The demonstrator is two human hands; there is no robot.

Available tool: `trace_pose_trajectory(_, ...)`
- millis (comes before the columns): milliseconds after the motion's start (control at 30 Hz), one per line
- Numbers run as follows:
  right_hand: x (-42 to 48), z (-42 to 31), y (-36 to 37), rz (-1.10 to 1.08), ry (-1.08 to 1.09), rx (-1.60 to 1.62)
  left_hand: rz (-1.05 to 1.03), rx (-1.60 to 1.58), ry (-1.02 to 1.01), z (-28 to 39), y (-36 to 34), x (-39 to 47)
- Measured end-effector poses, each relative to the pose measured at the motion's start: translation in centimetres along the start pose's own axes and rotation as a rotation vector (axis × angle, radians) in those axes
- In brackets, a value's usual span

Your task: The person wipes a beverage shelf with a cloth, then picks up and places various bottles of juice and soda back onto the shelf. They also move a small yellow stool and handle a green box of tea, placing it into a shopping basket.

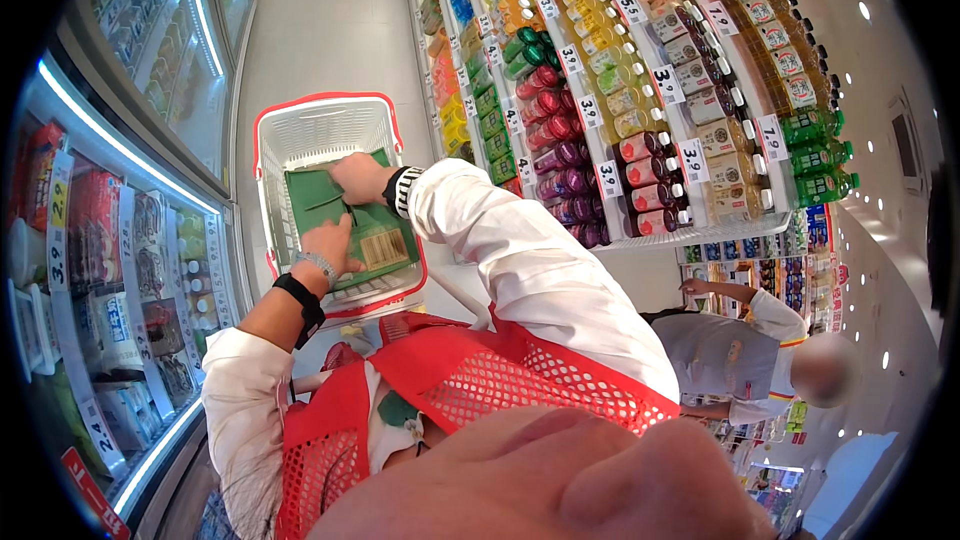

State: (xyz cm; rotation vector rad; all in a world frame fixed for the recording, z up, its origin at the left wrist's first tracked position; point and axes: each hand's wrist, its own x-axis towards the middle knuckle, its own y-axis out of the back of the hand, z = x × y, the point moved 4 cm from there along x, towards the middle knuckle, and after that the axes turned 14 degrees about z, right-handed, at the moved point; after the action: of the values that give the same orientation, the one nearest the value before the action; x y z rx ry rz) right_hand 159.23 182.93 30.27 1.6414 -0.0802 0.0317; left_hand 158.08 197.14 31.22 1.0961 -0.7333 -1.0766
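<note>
A flat green cardboard box [379,231] with a barcode label [384,247] lies in a white plastic shopping basket [296,124] with a red rim. My right hand [365,178] is at the box's upper side, its fingers bent at the edge of a green flap [311,190]. Part of those fingertips is hidden. Closer to me, my left hand [330,244] rests on the box, thumb stretched toward the flap and fingers apart from it. A black band circles each wrist.
On the left stands a lit refrigerated case [150,300] with packaged goods. Bottle shelves [600,90] with price tags rise on the right. A grey floor aisle [322,30] runs ahead. Another person [720,352] stands at right, one arm toward a shelf.
</note>
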Motion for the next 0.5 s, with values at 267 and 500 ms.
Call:
trace_pose_trajectory(267, -1.4, -0.5, -0.9, 0.230, -0.134, -0.033, -0.059, 0.102, 0.002, 0.3, 0.1, 0.1)
trace_pose_trajectory(500, -1.3, -1.2, -2.7, 0.492, -0.179, -0.218, -0.040, 0.196, -0.029, 1.7, 0.3, 1.3)
